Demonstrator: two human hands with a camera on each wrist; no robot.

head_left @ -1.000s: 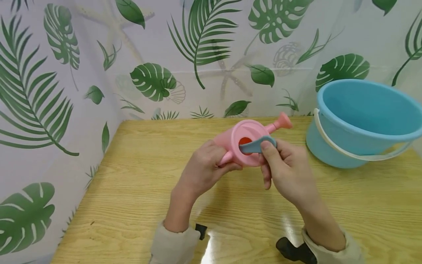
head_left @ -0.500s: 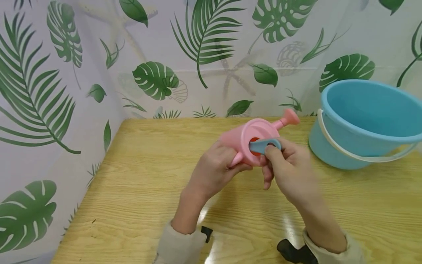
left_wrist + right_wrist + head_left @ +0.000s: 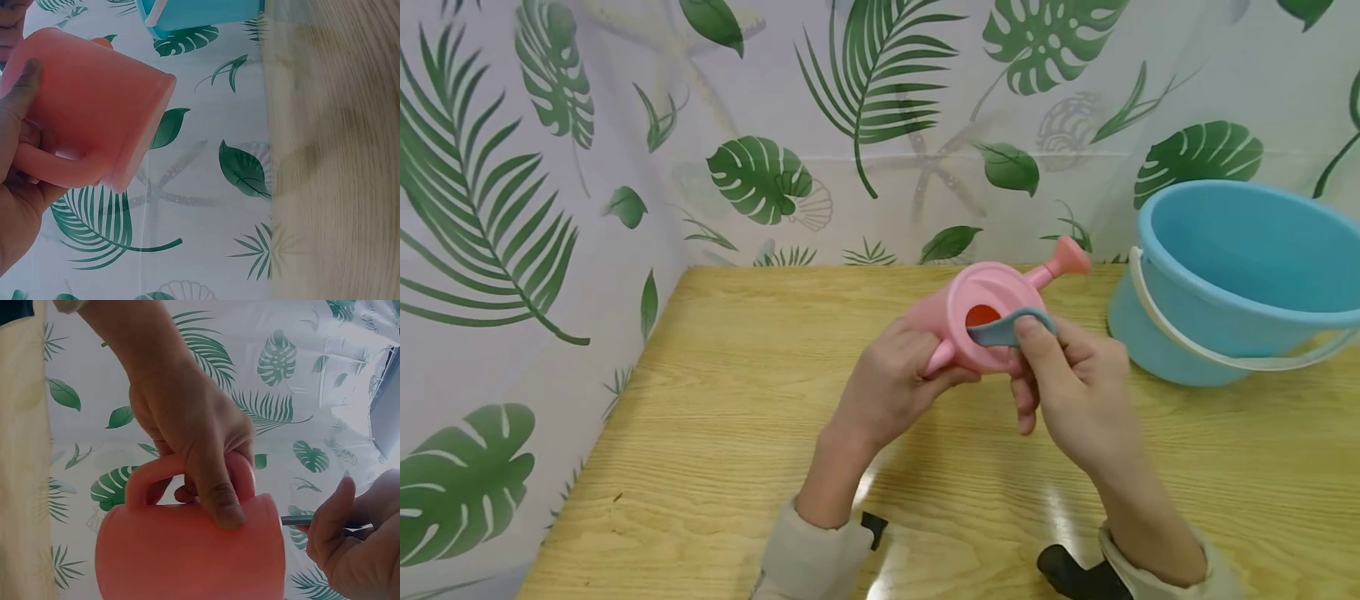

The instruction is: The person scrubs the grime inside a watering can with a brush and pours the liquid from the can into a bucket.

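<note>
Right-hand fingers (image 3: 1039, 340), pinched together on the broad end of a flat blue-grey implement (image 3: 997, 332); its narrow end lies at the round opening (image 3: 982, 315) of a pink watering can (image 3: 931, 310), red showing within. Right hand (image 3: 1086, 400), just beside the can's open end. Left hand (image 3: 886, 382), its fingers curled round the can's handle (image 3: 939, 358), thumb pressed on the body in the right wrist view. Watering can, one, tilted, top toward the wearer, held clear of the counter (image 3: 715, 425); spout with flared pink rose (image 3: 1072, 255), pointing toward the bucket. Sleeves (image 3: 811, 550), pale, two, with a black fitting (image 3: 1081, 575) beside the right one. Bucket (image 3: 1187, 321), light blue, upright on the counter at right, white handle (image 3: 1232, 362) lowered. Backdrop (image 3: 925, 196), white, printed with green leaves, starfish and shells, behind the counter.
</note>
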